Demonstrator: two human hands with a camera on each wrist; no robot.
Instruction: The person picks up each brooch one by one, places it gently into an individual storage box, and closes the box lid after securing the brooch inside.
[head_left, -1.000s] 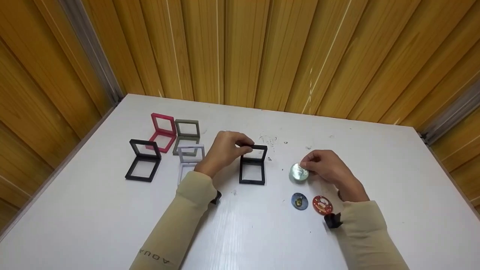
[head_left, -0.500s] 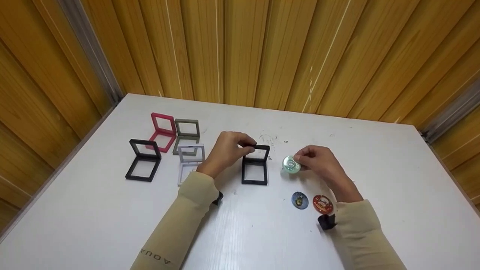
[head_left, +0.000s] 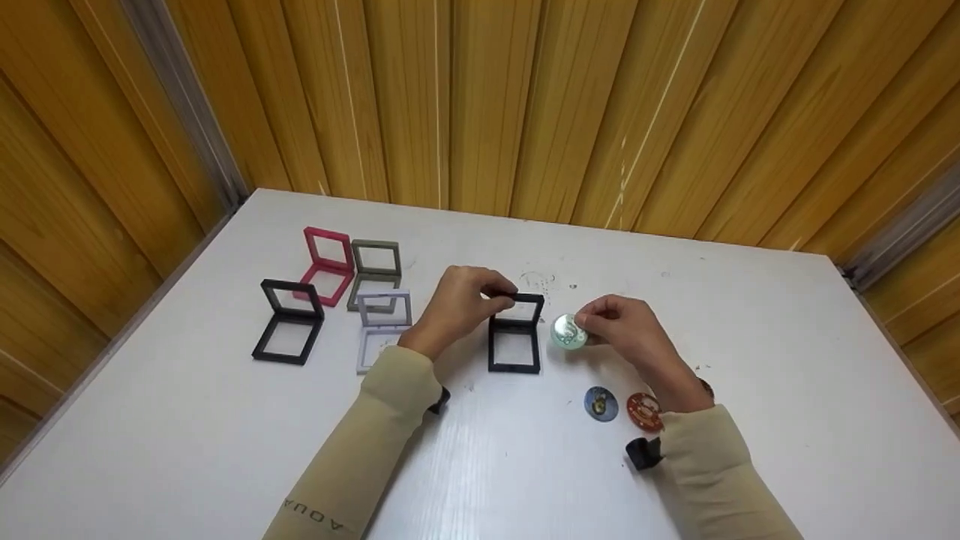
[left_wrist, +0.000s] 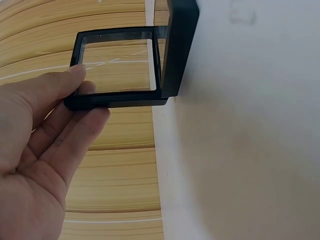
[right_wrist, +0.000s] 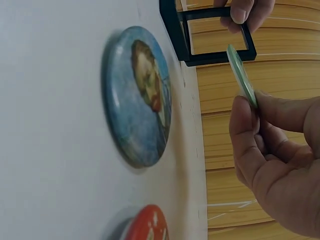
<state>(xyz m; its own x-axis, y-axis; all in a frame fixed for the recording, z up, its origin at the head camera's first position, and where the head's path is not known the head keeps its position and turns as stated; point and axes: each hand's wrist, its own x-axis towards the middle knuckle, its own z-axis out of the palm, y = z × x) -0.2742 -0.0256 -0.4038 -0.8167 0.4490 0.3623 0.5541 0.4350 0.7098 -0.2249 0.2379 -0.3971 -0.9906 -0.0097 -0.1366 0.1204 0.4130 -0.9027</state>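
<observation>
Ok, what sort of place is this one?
Probably a small booth-like workspace: a white table with wood-look panels visible on three sides, and grey strips where the panels meet.

Black hinged frame [head_left: 514, 328], centre of head view: opened, lower half flat, upper half upright, top edge pinched by left hand [head_left: 459, 304]. Round pale-green badge [head_left: 567, 335], shiny, tilted, just right of centre, pinched by right hand [head_left: 628, 330].

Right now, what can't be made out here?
Head: right edge of the red badge, behind the right arm.
Head: lower right corner of the lilac frame, behind the left arm.
Head: design on the green badge, small and under glare.
Left wrist: part of the held frame, cut by the top edge.
</observation>
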